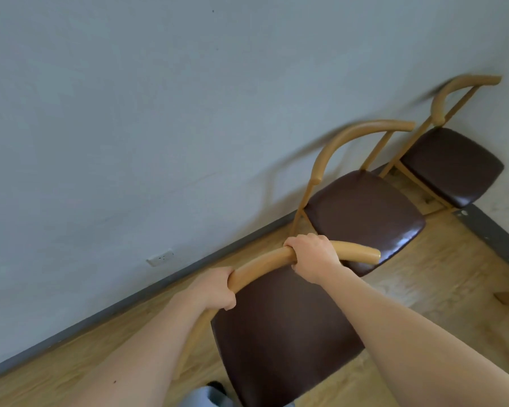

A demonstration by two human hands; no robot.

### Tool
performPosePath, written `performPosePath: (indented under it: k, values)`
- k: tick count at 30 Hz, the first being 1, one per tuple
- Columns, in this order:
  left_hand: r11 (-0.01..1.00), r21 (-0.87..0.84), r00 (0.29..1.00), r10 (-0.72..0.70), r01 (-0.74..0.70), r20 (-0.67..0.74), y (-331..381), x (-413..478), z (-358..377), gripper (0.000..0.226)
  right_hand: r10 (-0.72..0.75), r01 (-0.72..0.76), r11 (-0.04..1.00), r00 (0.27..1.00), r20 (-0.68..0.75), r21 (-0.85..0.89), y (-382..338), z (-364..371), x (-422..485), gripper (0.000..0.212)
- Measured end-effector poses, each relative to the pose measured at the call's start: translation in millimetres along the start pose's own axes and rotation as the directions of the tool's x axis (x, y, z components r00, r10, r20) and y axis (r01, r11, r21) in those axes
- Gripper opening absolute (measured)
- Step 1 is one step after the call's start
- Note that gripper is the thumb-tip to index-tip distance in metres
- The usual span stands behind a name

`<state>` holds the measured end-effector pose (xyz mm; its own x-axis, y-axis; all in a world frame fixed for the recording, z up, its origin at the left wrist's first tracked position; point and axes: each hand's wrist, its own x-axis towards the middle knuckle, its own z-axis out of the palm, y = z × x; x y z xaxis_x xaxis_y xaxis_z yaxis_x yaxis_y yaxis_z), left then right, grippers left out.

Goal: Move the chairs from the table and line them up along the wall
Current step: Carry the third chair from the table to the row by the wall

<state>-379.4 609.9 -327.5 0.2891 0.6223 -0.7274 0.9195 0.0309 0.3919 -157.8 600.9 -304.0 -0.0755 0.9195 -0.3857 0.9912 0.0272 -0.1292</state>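
Note:
A wooden chair with a dark brown seat point(282, 333) is right in front of me, its curved backrest rail toward me. My left hand point(215, 289) grips the rail's left part and my right hand point(313, 255) grips it further right. Two matching chairs stand along the pale wall: a middle chair point(362, 210) just beyond the held one, and a far chair point(450, 163) in the corner. Their backrests are against the wall.
The pale wall point(159, 113) runs diagonally with a dark baseboard point(130, 301) and a white socket point(160, 257) low down. A second wall and baseboard point(494, 233) close the corner at right. Wood floor point(441, 274) lies open to the right.

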Motion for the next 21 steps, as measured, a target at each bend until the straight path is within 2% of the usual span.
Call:
performPosePath:
  k: [7,12,16,21]
  values:
    - [0.993,-0.087,0.996,-0.079,0.074,-0.045,-7.2,32.8,-27.2,0.066,-0.094,0.094,0.996,0.994,-0.055,-0.011,-3.9,-6.2,50.4,0.045]
    - [0.995,-0.096,0.982,0.009,-0.028,-0.188,-5.8,56.5,-43.3,0.058,-0.051,0.05,0.999,0.992,-0.116,-0.014,-6.3,-2.9,75.5,0.061]
    - [0.991,-0.105,0.97,0.053,-0.08,-0.239,-1.1,72.8,-40.2,0.067,-0.013,0.009,0.999,0.993,-0.116,-0.031,-0.1,-3.3,95.5,0.064]
    - [0.986,-0.158,0.954,0.005,-0.055,-0.3,-19.8,87.3,-36.9,0.074,-0.012,0.01,1.0,0.997,-0.081,-0.028,-16.2,0.2,123.5,0.058]
